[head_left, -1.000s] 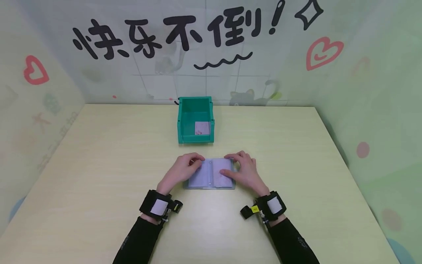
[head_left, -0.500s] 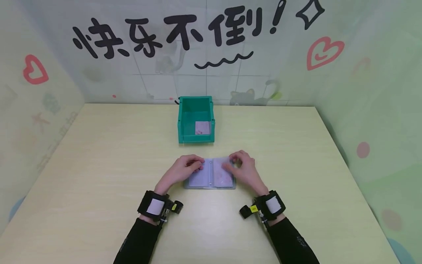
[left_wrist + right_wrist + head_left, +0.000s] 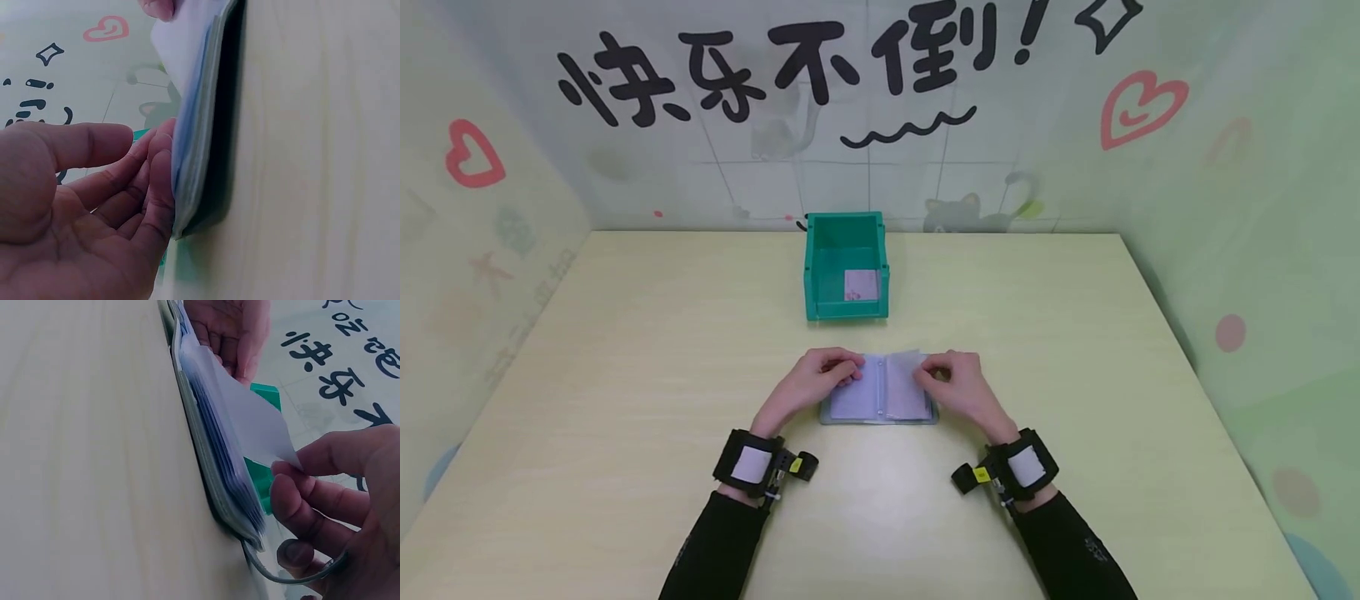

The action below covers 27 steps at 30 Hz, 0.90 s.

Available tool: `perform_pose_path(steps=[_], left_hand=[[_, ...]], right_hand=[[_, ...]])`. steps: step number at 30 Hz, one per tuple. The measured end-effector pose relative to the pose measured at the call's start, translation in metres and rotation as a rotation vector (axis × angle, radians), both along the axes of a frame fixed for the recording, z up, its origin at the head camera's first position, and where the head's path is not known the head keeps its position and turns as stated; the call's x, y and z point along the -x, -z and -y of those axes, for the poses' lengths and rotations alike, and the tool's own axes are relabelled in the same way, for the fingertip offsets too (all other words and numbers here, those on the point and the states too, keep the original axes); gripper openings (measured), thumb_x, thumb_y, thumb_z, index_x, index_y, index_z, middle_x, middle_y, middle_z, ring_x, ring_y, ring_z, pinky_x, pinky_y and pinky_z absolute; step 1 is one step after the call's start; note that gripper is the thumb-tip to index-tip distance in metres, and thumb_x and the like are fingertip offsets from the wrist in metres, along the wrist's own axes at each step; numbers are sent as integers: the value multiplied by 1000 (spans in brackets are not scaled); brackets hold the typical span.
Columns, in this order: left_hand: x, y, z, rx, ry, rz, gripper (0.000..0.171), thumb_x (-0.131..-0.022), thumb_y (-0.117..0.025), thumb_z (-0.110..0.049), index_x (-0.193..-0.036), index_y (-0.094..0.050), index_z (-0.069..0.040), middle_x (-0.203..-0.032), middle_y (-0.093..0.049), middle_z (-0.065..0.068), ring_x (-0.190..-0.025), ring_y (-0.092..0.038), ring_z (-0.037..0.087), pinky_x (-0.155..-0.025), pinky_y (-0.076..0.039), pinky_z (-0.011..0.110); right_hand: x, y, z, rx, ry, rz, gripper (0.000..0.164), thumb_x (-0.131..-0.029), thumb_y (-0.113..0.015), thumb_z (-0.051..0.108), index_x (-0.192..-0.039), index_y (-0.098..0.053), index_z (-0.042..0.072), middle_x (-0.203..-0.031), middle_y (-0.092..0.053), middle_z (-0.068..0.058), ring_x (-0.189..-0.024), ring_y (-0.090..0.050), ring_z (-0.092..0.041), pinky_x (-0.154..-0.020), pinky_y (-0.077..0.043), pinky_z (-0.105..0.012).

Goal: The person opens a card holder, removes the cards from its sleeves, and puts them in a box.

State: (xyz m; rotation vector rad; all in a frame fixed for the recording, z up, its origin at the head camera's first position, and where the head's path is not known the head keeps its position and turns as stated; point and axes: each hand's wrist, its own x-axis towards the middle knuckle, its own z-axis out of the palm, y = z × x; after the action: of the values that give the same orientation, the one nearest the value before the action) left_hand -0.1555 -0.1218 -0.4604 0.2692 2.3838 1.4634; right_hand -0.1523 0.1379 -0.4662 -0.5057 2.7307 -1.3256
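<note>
A small ring binder point(image 3: 881, 419) lies open on the table, lilac pages on both sides of its middle rings. At its upper right my right hand point(image 3: 962, 383) pinches the corner of one thin page point(image 3: 259, 419) between thumb and fingers; in the right wrist view that page stands lifted off the stack beneath. My left hand point(image 3: 820, 379) rests its bent fingertips on the left-hand pages point(image 3: 187, 125), and in the left wrist view its thumb stays apart from them. A narrow grey strap point(image 3: 281, 579) curves from the cover's edge past the right fingers.
Beyond the binder stands a green plastic bin point(image 3: 846, 311) with a small pink card point(image 3: 861, 285) inside. A printed backdrop point(image 3: 737, 183) rises behind the pale wooden table point(image 3: 625, 375). Each wrist wears a black strapped camera.
My right hand has gone from lying on the right-hand page to pinching its corner and lifting it. The left hand stays at the left page.
</note>
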Motion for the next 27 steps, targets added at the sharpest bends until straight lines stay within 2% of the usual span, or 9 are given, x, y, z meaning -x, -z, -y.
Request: perform_pose_path(steps=[3, 6, 9, 11, 15, 19, 23, 27], left_hand=[[0, -1, 0, -6, -6, 11, 28, -104, -53, -16, -122, -68, 0, -110, -72, 17, -95, -62, 22, -92, -53, 35], [1, -2, 0, -18, -14, 23, 29, -105, -52, -16, -123, -67, 1, -109, -72, 18, -94, -61, 22, -90, -53, 33], [1, -3, -1, -36, -21, 38, 31, -106, -49, -18, -122, -67, 2, -108, -71, 18, -92, -60, 20, -87, -52, 29], [2, -3, -1, -52, -20, 42, 34, -107, -47, -21, -121, -67, 3, -108, -71, 18, -90, -60, 19, -85, -51, 27], [3, -3, -1, -73, -21, 40, 42, -108, -44, -31, -113, -68, 4, -101, -70, 16, -88, -59, 18, -83, -49, 26], [3, -4, -1, -26, -48, 51, 49, -107, -45, -42, -105, -67, 0, -90, -61, 9, -86, -54, 19, -78, -43, 28], [2, -4, 0, 28, -55, 27, 38, -104, -54, -35, -113, -69, -2, -95, -64, 9, -86, -54, 19, -76, -43, 27], [0, -4, -1, 75, -81, -23, 29, -99, -64, -21, -116, -69, 1, -102, -70, 14, -84, -59, 18, -75, -49, 24]], right_hand=[[0, -3, 2, 56, -49, 11, 19, -97, -63, 15, -97, -77, 2, -81, -68, -8, -76, -52, -16, -70, -42, -23], [1, -4, 6, 131, -143, 7, 22, -101, -60, 16, -97, -76, 1, -79, -63, -10, -76, -51, -16, -69, -40, -23], [1, -2, 10, 180, -221, 0, 24, -103, -56, 15, -102, -76, 1, -89, -69, -11, -82, -55, -15, -73, -42, -22], [1, 1, 12, 175, -250, -13, 26, -104, -54, 15, -107, -77, 3, -98, -73, -11, -87, -58, -15, -75, -44, -22], [-1, 5, 14, 88, -270, -82, 26, -103, -56, 16, -118, -75, 7, -100, -72, -8, -93, -60, -18, -81, -41, -28], [-5, 7, 17, -14, -265, -142, 26, -100, -61, 19, -120, -75, 12, -99, -67, -4, -98, -57, -20, -88, -31, -37], [-7, 8, 19, -44, -261, -174, 26, -96, -66, 19, -118, -76, 12, -98, -63, -3, -95, -53, -19, -87, -30, -36], [-8, 11, 16, 6, -240, -148, 29, -93, -71, 16, -120, -74, 9, -93, -59, -4, -87, -50, -16, -80, -36, -28]])
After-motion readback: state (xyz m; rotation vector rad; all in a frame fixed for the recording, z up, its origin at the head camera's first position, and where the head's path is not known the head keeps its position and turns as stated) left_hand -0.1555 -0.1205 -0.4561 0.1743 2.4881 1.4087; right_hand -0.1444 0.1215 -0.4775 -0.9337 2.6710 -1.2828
